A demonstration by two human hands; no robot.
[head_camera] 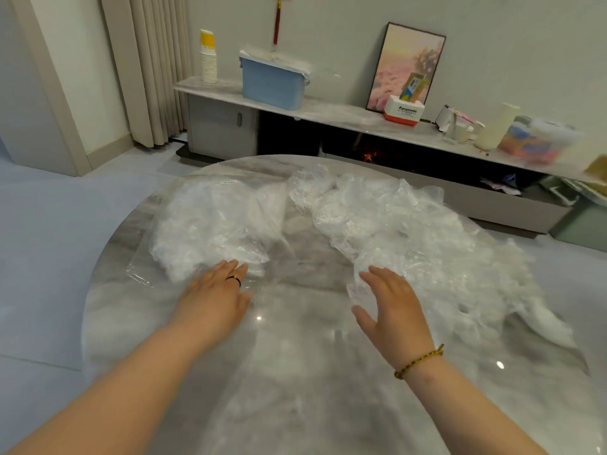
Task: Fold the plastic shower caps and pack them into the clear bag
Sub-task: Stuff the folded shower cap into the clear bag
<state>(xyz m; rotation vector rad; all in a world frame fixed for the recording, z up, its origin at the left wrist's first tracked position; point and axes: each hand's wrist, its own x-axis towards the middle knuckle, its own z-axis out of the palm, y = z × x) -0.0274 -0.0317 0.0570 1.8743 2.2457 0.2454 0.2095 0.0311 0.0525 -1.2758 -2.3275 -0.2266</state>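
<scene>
On table [295, 372]: bag [213, 224] at 10 o'clock, caps [410, 231] at 2 o'clock; left hand [213, 297] flat, fingers straight on bag edge; right hand [394, 310] splayed at caps' edge, gripping nothing

clear bag [210, 224] left on table [295, 372], shower caps [410, 238] right, shelf [328, 111] behind

A round, glossy grey marble-look table [295, 372] carries two heaps. Just beyond the left hand [216, 297] lies a clear bag [210, 221] stuffed with crumpled plastic, its near edge under that hand's fingertips. A loose pile of shower caps [410, 231] sprawls beyond and outward of the right hand [391, 307], touching its fingers. Bare tabletop shows between both heaps.
</scene>
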